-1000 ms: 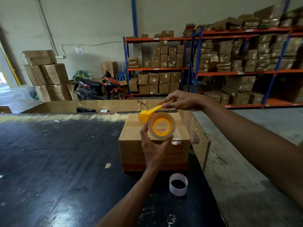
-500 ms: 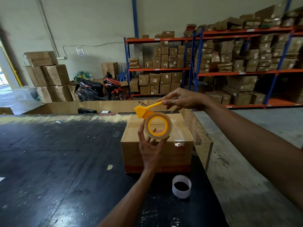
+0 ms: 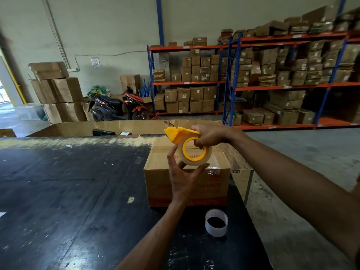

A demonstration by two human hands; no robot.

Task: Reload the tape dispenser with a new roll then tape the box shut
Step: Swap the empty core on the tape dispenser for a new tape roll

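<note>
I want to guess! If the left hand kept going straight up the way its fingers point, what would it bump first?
Probably the tape roll; the left hand already cups it from below, in front of the box.

Both hands (image 3: 183, 178) hold yellow dispenser (image 3: 180, 133), roll (image 3: 195, 153) mounted.

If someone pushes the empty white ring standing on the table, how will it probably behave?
The empty white ring looks like a thin hollow core, so it is probably very light and would slide easily on the black table. It stands on its flat end, so it should not roll unless tipped. A hard squeeze might deform it.
</note>
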